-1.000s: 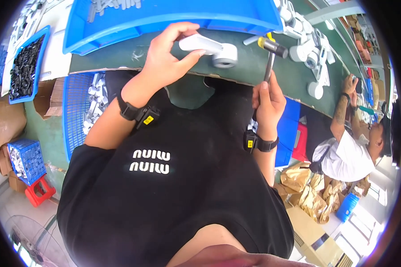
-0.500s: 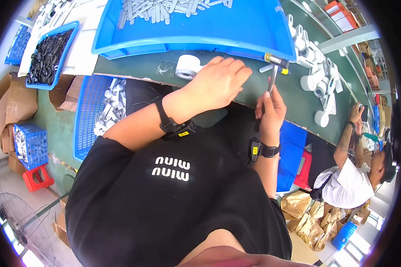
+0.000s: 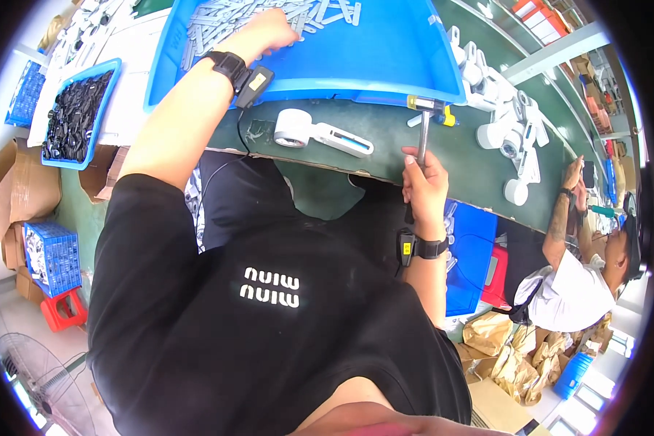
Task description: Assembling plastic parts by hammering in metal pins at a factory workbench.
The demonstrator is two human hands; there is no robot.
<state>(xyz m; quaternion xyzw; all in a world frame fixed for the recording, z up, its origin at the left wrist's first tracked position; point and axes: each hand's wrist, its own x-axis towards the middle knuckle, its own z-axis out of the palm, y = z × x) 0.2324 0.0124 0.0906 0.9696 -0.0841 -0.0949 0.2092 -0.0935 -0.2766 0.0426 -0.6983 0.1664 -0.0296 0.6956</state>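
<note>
I'm watching from the head cam. Big change vs half a sec back: my left hand [image 3: 269, 33] isn't covering the white plastic round-headed part w/ a long flat handle [image 3: 321, 133] anymore. It's reaching up into the large blue plastic tray [image 3: 407, 51], fingers going down among the pile of pale grey flat strips [image 3: 247, 18]. Can't tell the grip there: the fingertips are hidden in the pile, so whether it's pinching a strip or not, no idea. My read: the white part has been set down and the hand's fetching a strip next, prob. to go w/ it.

The white part is lying free on the dark green bench mat [image 3: 385, 156], just below the tray's front wall, touching neither hand. Long axis is running roughly left-right, dipping a bit to the right; round head is pointing left, handle end right, toward the hammer.

My right hand [image 3: 425, 185] is staying put at the bench edge, fingers closed tight around the shaft of the small metal hammer w/ a yellow-tipped head [image 3: 430, 107]. Shaft is standing approx upright in view, head at top, lying crosswise near the tray's corner.

More white moulded parts [image 3: 505, 123] are sitting further right on the bench, where a co-worker's hand [image 3: 575, 174] is also working.
</note>
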